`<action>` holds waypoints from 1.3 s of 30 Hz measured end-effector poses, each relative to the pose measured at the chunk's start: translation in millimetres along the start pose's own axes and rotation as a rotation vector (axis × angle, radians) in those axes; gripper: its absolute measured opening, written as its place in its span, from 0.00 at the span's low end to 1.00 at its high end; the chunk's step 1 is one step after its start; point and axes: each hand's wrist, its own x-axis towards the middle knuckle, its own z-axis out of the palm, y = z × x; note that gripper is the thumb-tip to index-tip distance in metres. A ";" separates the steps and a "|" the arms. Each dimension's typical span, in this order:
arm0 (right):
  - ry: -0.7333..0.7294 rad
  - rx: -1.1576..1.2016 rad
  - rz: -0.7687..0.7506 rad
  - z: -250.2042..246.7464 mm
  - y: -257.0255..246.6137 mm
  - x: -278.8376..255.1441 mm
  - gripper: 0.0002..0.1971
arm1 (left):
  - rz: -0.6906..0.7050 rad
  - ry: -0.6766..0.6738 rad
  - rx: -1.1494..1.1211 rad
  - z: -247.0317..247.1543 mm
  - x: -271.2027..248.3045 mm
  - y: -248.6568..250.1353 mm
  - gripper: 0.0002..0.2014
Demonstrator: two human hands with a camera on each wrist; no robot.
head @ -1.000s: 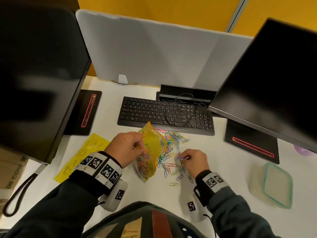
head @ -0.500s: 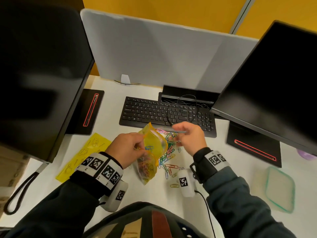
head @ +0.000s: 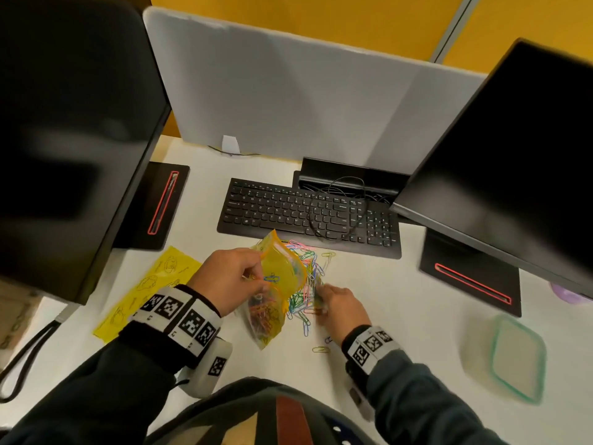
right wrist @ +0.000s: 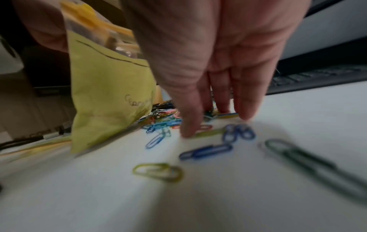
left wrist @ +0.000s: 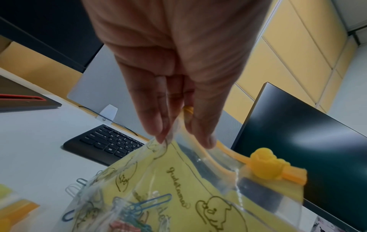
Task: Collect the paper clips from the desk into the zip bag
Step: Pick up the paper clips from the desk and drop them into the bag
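Note:
A yellow printed zip bag (head: pixel 279 284) hangs upright over the desk with its mouth open, and several coloured clips lie in its bottom. My left hand (head: pixel 258 279) pinches the bag's rim (left wrist: pixel 198 150) near the orange slider (left wrist: pixel 266 164). A blue clip (left wrist: pixel 147 204) lies inside against the film. The pile of paper clips (head: pixel 308 284) spreads on the white desk just right of the bag. My right hand (head: pixel 321 295) reaches down onto the pile with straight fingers (right wrist: pixel 246 102), and its thumb tip touches a green clip (right wrist: pixel 210 133). Loose clips (right wrist: pixel 206 151) lie nearer me.
A black keyboard (head: pixel 308 216) with a cable on it lies behind the pile. Monitors stand at left (head: pixel 64 139) and right (head: pixel 513 171), each on a black base (head: pixel 468 274). A green-rimmed lidded container (head: pixel 516 358) sits at right. A yellow printed sheet (head: pixel 144 290) lies at left.
My right hand rose from the desk to the bag's mouth, then came back down onto the pile. A blue clip now shows inside the bag. The left hand kept hold of the rim.

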 end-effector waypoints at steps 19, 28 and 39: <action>0.275 0.552 0.149 -36.9 -8.0 -23.3 0.09 | 0.017 0.014 -0.008 0.8 -2.7 -1.9 0.07; 0.265 1.119 -0.067 -80.5 -71.5 -20.8 0.13 | 0.056 -0.013 0.019 6.0 -2.0 1.4 0.06; 0.330 0.589 0.022 -79.4 -32.3 -24.7 0.11 | 0.043 0.005 0.001 0.9 -1.7 -5.0 0.07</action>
